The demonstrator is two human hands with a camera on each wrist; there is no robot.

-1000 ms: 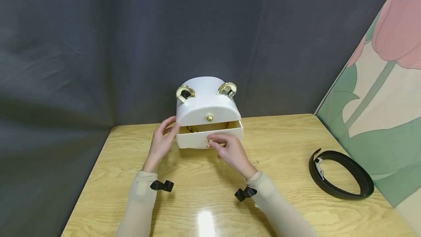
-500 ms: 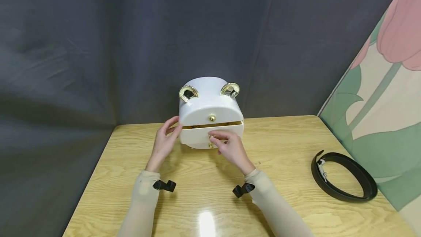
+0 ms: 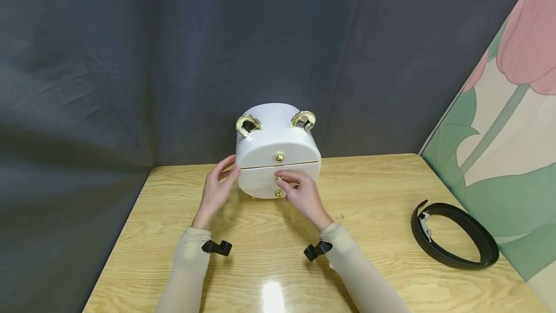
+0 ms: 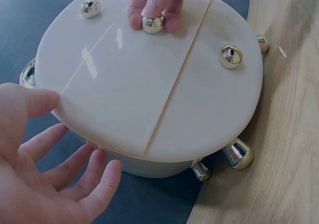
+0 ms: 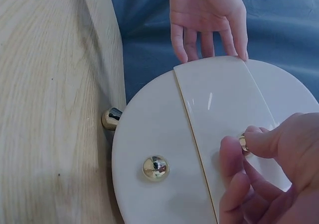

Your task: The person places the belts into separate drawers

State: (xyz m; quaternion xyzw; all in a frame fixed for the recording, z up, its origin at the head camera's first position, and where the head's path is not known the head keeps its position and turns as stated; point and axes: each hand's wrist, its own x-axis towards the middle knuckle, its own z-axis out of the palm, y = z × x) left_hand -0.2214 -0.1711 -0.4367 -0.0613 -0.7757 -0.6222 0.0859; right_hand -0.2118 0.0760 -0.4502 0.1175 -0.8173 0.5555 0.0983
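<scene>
A white round jewellery box (image 3: 273, 129) with gold ear-shaped rings stands at the back of the table. Its front carries several drawers with gold knobs. The middle drawer (image 4: 119, 92) sits level with the front, thin seams around it. My right hand (image 3: 306, 201) pinches that drawer's knob (image 5: 243, 142) between thumb and fingers, partly hiding it. My left hand (image 3: 215, 192) is at the box's left side. Its thumb touches the front rim by the drawer's end; its other fingers spread along the side, loosely bent. The drawer's inside is hidden.
A coiled black belt (image 3: 456, 235) with a silver buckle lies on the wooden table (image 3: 369, 182) at the right. A dark curtain (image 3: 243, 37) hangs right behind the box. A tulip-patterned cloth (image 3: 499, 124) covers the right side.
The middle drawer has slid back into the box, pushed by my right hand on its knob; the gap above it has narrowed to a seam. My left hand has stayed at the side.
</scene>
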